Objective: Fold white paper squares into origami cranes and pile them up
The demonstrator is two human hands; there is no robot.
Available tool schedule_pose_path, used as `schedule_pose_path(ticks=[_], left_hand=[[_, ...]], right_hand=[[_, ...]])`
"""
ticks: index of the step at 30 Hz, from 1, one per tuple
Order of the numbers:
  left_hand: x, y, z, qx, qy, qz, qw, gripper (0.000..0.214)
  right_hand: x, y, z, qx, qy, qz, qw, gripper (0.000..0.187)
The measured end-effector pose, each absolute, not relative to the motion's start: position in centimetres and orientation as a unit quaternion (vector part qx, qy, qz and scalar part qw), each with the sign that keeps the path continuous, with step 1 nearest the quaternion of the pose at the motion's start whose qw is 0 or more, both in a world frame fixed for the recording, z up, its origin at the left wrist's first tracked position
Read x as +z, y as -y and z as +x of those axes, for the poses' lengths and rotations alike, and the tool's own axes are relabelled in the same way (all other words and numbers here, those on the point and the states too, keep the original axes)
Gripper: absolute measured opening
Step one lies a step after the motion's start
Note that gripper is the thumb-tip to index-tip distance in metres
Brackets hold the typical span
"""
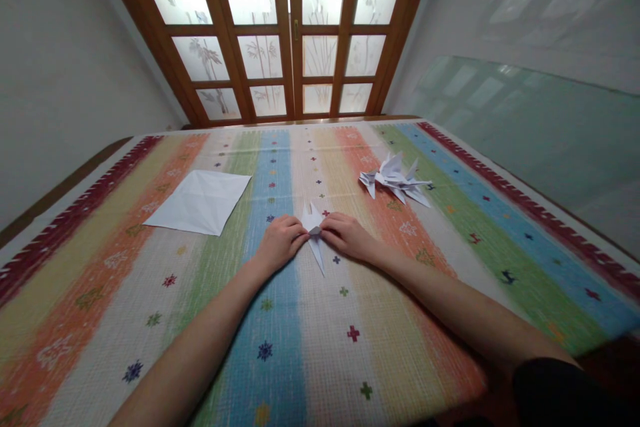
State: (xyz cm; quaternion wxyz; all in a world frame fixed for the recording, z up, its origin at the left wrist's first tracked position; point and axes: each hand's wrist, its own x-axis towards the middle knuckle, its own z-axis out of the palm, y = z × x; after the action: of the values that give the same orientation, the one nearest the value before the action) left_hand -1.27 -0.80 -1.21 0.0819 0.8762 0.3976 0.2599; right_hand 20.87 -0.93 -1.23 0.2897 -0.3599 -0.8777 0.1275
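Observation:
A folded white paper figure (316, 255), with a long point toward me and two narrow points away from me, is at the middle of the table. My left hand (283, 240) pinches its left side between thumb and fingers. On the opposite side my right hand (347, 235) grips it the same way. Between my fingertips a small greyish fold of the paper shows. The parts under my fingers are hidden.
A creased white paper sheet (200, 203) lies to the left. Several folded paper cranes (395, 179) are heaped at the right. A striped tablecloth (270, 387) covers the table. Wooden doors (295, 33) with frosted panes stand beyond the far edge.

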Motion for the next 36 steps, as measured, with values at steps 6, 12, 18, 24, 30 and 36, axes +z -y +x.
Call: schedule_pose_path(ticks=[6,12,18,24,30,36], left_hand=[[-0.7,0.9,-0.4,0.243,-0.464,0.846,0.104,0.018],[-0.3,1.1,0.5,0.227,-0.528,0.812,0.105,0.018],[-0.4,1.4,0.1,0.246,-0.506,0.818,0.118,0.015],[-0.3,1.9,-0.3,0.224,-0.445,0.866,0.048,0.013],[-0.5,1.4,-0.4,0.225,-0.436,0.865,0.103,0.011],[-0.1,1.1,0.0,0.218,-0.484,0.834,0.151,0.018]], right_hand=[[-1.2,0.4,20.6,0.177,0.847,-0.409,0.288,0.017],[-0.9,0.0,19.8,0.198,0.816,-0.460,0.289,0.019],[-0.6,-0.1,20.5,0.212,0.839,-0.424,0.267,0.005],[-1.1,-0.2,21.6,0.199,0.857,-0.374,0.292,0.011],[-0.9,-0.2,21.3,0.214,0.847,-0.379,0.306,0.010],[-0.7,-0.1,20.5,0.210,0.831,-0.422,0.296,0.013]])
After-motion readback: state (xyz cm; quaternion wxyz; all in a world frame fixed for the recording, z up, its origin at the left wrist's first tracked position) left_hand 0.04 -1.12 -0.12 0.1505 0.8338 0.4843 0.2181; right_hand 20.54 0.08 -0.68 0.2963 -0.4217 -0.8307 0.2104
